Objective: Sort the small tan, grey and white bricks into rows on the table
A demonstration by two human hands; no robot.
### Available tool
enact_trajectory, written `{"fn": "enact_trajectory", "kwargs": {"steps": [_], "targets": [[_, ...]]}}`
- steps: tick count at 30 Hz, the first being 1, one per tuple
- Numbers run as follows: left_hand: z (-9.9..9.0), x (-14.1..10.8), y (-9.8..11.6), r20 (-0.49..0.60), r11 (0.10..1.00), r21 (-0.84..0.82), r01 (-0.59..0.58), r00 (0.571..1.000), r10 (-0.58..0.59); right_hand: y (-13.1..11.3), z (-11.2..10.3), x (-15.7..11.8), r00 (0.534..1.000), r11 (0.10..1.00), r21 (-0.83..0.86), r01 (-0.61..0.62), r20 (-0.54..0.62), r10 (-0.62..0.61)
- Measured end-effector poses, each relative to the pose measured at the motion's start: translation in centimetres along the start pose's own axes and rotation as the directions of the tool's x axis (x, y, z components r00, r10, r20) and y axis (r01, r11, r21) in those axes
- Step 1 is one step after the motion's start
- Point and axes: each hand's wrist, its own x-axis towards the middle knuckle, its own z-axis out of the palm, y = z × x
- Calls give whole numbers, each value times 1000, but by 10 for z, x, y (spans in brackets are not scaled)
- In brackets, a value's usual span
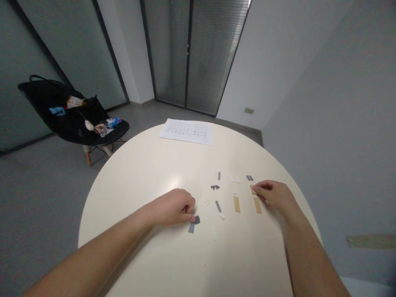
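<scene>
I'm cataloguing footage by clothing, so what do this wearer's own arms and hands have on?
The left hand and right hand wear no gloves. No sleeve, watch or bracelet shows on the left forearm or right forearm.

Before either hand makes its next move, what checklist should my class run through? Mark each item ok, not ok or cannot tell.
1. Fingers of the right hand at the upper tan piece: ok.
2. Firm grip on that piece: cannot tell; the fingers partly cover it.
3. The left hand clear of every piece: not ok; its thumb is at the dark grey piece.
4. The two tan strips apart: ok, a gap shows.
5. The printed paper clear of both hands: ok.
</scene>
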Motion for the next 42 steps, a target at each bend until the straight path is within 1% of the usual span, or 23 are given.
{"fn": "enact_trajectory", "kwargs": {"steps": [4, 9, 13, 15, 18, 22, 28, 35, 38, 42], "targets": [[-2, 0, 0, 9, 1000, -24, 11, 1000, -11, -2, 0, -1, 1000, 1000, -5, -17, 3, 17], [-2, -2, 1, 13, 997, -64, -34, 999, 35, -5, -1, -3, 995, 993, 64, -102, 0, 102], [0, -2, 1, 24, 996, -63, -71, 997, 72, -9, -5, -4, 993, 994, 46, -97, -62, 100], [2, -2, 1, 30, 996, -32, -85, 996, 86, -12, -8, -4, 989, 994, 34, -105, -99, 108], [5, -1, 2, 29, 995, 19, -93, 995, 92, -14, -9, -5, 981, 990, 64, -128, -138, 136], [5, -1, 6, 47, 997, 43, -69, 997, 67, -14, -9, -5, 979, 990, 91, -110, -161, 124], [3, -1, 12, 76, 999, -3, -54, 996, 54, -16, -9, -5, 979, 990, 95, -103, -164, 117], [-1, -2, 17, 130, 995, -53, -86, 987, 93, -14, -7, -5, 979, 987, 138, -79, -177, 103], [0, -3, 17, 163, 995, -74, -66, 984, 77, -12, -5, -5, 977, 982, 170, -80, -183, 111], [3, -3, 13, 169, 988, -146, -45, 983, 69, -12, -6, -6, 975, 983, 168, -79, -193, 111]]}}
